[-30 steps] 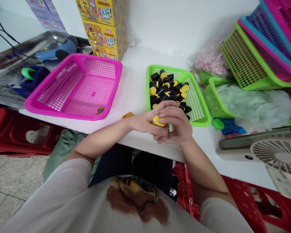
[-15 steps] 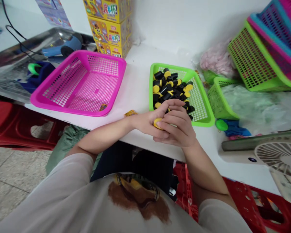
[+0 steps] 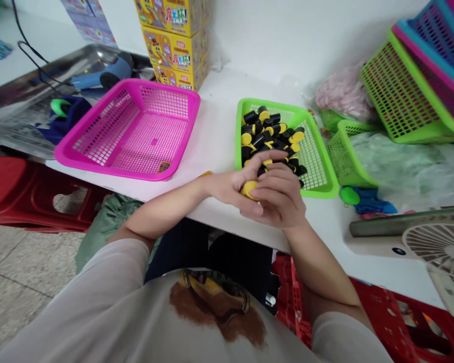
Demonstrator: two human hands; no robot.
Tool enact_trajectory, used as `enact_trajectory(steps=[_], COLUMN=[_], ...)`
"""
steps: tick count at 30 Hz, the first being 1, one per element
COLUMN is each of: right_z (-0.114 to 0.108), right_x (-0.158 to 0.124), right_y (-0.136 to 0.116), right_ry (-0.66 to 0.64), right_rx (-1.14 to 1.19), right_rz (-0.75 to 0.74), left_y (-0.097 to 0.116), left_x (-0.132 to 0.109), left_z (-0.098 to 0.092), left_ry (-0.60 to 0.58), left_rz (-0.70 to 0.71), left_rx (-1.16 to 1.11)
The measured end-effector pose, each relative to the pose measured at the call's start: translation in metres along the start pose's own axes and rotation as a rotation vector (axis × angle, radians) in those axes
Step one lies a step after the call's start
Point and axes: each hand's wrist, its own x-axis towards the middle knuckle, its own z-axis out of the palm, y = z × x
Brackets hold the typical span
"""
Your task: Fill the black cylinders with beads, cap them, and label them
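Both hands meet at the front edge of the white table point(image 3: 215, 131). My left hand point(image 3: 227, 187) and my right hand point(image 3: 282, 199) are closed together around one small yellow-capped piece point(image 3: 248, 189), with only its yellow end showing between the fingers. Just behind them stands a green mesh basket point(image 3: 318, 166) holding several black and yellow pieces point(image 3: 268, 136). A pink mesh basket point(image 3: 130, 131) lies to the left, nearly bare, with one small item in its near corner.
Yellow printed boxes point(image 3: 174, 40) are stacked at the back. A blue hair dryer point(image 3: 98, 78) lies on a metal tray at left. Stacked coloured baskets point(image 3: 412, 85), plastic bags and a white fan point(image 3: 435, 247) crowd the right. Red stools stand below the table.
The hands stay clasped on the yellow-capped piece, the fingers shifting slightly around it. The view has drifted a little, moving everything rightward in the picture.
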Motion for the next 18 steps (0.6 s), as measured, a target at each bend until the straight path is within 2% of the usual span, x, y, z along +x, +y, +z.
enact_trajectory(steps=[2,5,7,12,16,18], right_z=[-0.001,-0.001,-0.002,-0.004,-0.002,0.0], right_x=[-0.001,-0.004,-0.003,0.003,0.004,0.004], right_y=[0.004,0.009,0.011,0.016,0.016,0.013], right_ry=[-0.023,-0.111,-0.141,-0.122,-0.103,-0.057], right_rx=[-0.119,-0.188,-0.198,-0.158,-0.081,-0.026], right_rz=[0.105,0.346,0.437,0.427,0.416,0.362], left_y=[0.011,0.026,0.034,0.046,0.052,0.054], left_x=[0.003,0.006,0.006,0.002,-0.006,-0.011], left_z=[-0.005,-0.013,-0.016,-0.015,-0.005,-0.001], left_ry=[0.111,0.305,0.339,0.265,0.331,0.358], left_rz=[0.06,0.112,0.067,-0.023,-0.043,-0.081], left_rx=[0.0,0.059,0.08,0.022,0.064,0.056])
